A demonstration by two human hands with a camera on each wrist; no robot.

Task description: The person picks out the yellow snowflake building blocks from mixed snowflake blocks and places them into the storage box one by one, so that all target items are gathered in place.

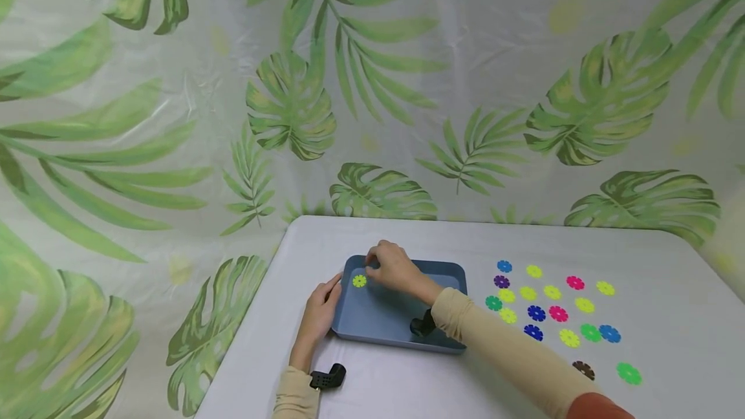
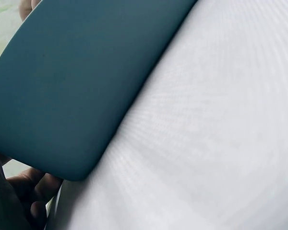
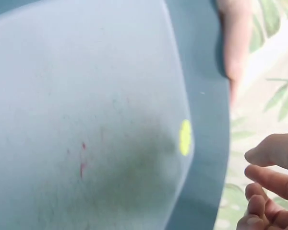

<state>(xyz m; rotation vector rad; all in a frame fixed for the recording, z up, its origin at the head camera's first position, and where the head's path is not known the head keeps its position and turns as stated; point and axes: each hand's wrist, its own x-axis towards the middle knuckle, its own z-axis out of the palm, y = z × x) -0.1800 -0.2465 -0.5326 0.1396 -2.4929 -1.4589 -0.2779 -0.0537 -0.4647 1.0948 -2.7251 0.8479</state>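
A blue-grey tray (image 1: 372, 322) lies on the white table. Inside it, near the left wall, is one yellow notched flower-shaped disc (image 1: 359, 281), seen in the right wrist view as a yellow disc (image 3: 185, 138) by the tray's wall. My left hand (image 1: 320, 312) holds the tray's left edge; in the left wrist view its fingers (image 2: 33, 187) bend against the outside of the wall. Above the tray's far left part is my right hand (image 1: 396, 269), close to the disc. Its thumb and fingers (image 3: 273, 179) are loosely bent and apart, with nothing seen between them.
Several loose notched discs in yellow, blue, pink, green, purple and brown lie flat on the table right of the tray, among them a pink disc (image 1: 558, 313) and a brown disc (image 1: 584, 370). A leaf-patterned curtain (image 1: 384, 83) hangs behind the white table (image 1: 669, 315).
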